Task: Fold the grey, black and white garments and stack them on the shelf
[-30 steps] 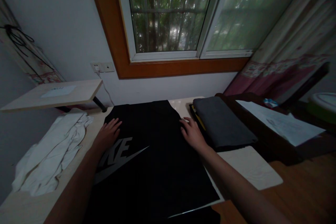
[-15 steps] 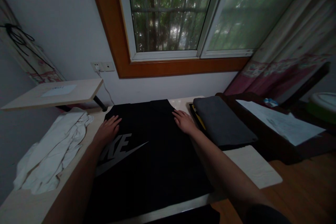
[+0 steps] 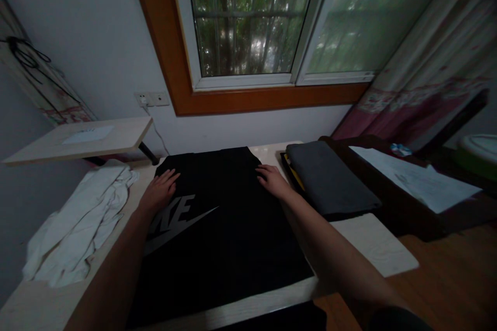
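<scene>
Black garment (image 3: 225,238): lies in the middle of the table (image 3: 267,154), near its front edge; flat laying seems mostly done, no fold covers the print.
Left hand (image 3: 161,189): opened flat on the garment's left border, gripping nothing.
Right hand (image 3: 274,181): opened also, fingers resting on the right border.
Grey cloth (image 3: 330,176): folded, toward the table's right edge.
White cloth (image 3: 83,222): loose by the left edge, apparently not yet arranged.
</scene>
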A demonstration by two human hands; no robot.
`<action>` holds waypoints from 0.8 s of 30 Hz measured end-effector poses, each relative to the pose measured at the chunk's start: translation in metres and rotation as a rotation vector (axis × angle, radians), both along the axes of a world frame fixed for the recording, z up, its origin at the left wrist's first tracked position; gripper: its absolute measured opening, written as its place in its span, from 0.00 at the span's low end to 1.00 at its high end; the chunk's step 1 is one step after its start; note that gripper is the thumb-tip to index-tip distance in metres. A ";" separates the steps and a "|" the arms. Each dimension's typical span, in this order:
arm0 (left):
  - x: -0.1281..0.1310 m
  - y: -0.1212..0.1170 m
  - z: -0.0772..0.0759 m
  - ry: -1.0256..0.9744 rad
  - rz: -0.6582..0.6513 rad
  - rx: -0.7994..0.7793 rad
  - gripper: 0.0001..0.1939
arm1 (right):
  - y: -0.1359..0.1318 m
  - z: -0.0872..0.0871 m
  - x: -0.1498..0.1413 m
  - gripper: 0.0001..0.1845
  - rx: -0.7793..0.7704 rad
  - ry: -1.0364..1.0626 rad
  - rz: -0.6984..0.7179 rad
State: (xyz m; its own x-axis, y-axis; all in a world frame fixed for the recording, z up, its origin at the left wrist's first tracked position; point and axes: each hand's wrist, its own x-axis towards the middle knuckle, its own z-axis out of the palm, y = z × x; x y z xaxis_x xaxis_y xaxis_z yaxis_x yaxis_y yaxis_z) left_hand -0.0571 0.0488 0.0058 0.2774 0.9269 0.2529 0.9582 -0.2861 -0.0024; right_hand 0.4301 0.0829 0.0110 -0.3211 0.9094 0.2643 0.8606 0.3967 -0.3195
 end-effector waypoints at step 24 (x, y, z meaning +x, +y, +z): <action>0.002 -0.002 0.001 0.027 0.007 0.010 0.27 | -0.109 0.026 0.044 0.41 -0.566 0.610 -0.041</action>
